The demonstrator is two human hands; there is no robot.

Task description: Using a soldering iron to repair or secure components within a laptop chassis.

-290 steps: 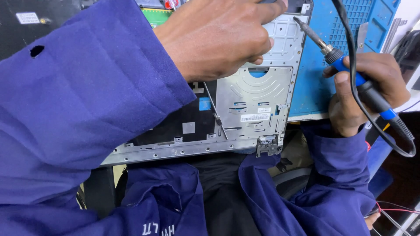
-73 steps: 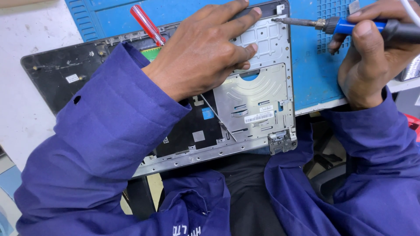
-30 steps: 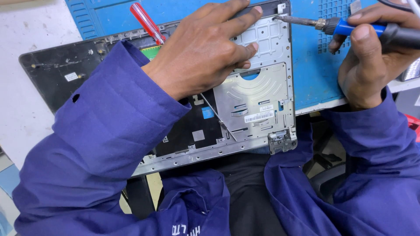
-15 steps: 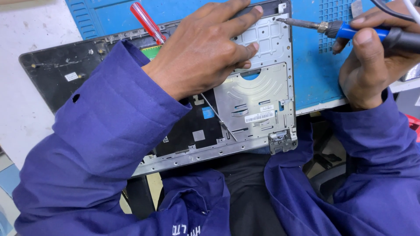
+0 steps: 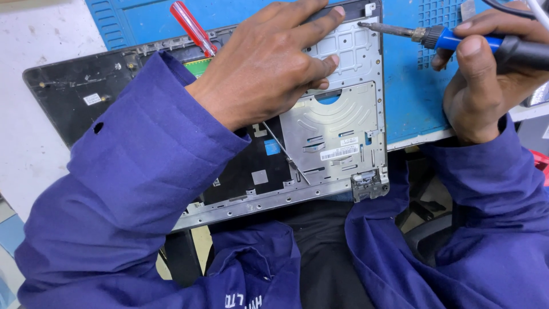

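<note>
just beside left fingers [image 5: 329, 63], soldering iron [image 5: 457, 41] tip

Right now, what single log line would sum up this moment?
left hand: flat on laptop cover | right hand: holds soldering iron, tip at cover's top corner | red screwdriver: behind

You are pressing matt silver metal plate [image 5: 337, 129] in black plastic casing [image 5: 74, 91], holding an iron [image 5: 457, 41] with dull metal tip, glossy blue grip.
</note>
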